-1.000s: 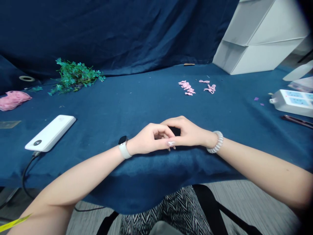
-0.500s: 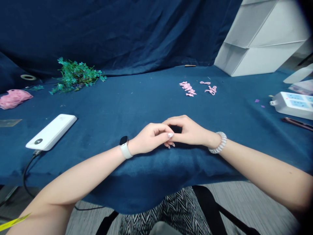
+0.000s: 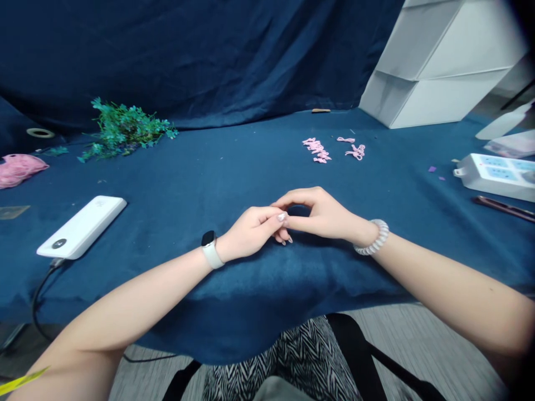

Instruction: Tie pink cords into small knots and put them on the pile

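Note:
My left hand (image 3: 253, 231) and my right hand (image 3: 324, 214) meet at the fingertips over the near part of the blue-covered table (image 3: 200, 178). The left fingers are curled, and the left thumb presses down against the tips of my right thumb and finger. My right hand arches, its index finger bent and its thumb reaching to the left hand. Whatever may lie between the fingertips is hidden. Beyond the hands lie several small pink cord loops (image 3: 316, 149), with another pink knotted piece (image 3: 356, 152) to their right.
On the left are a white power bank (image 3: 83, 225) with a black cable (image 3: 35, 301), a pink yarn bundle (image 3: 20, 169), green artificial sprigs (image 3: 125, 131) and a tape roll (image 3: 40, 133). To the right are a power strip (image 3: 497, 174), a dark pen-like object (image 3: 504, 208) and white boxes (image 3: 438, 100).
Both hands have moved slightly forward, away from the near table edge, still joined at the fingertips. The whole view has shifted a little.

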The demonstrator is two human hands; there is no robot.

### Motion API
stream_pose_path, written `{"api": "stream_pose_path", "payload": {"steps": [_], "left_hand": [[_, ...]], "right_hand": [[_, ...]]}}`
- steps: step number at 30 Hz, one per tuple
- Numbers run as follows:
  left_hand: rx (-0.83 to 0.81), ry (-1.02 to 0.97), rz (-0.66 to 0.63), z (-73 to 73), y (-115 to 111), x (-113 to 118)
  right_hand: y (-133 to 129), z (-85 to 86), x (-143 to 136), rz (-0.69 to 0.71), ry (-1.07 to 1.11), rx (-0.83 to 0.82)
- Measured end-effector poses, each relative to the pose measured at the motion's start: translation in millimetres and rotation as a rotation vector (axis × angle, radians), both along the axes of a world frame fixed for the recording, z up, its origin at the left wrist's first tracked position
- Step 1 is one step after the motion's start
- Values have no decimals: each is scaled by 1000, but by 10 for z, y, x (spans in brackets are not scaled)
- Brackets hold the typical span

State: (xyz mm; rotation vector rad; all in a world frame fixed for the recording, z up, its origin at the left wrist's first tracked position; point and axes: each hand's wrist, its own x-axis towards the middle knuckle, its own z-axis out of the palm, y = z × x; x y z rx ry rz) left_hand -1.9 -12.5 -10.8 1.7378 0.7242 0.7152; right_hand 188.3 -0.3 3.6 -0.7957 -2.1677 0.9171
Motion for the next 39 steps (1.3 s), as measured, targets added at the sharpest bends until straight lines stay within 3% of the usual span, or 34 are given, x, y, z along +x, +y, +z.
{"api": "stream_pose_path", "payload": {"steps": [10,16,39], "left_hand": [[-137,-118,3,31,-24,-7],[-69,-71,7,44,-25,3],[-62,-27,29,18,-14,17]], "right_hand": [[42,-69,-3,48,50,-120],[42,-66,-1,61,58,-150],[16,-47,-9,70,42,-139]]}}
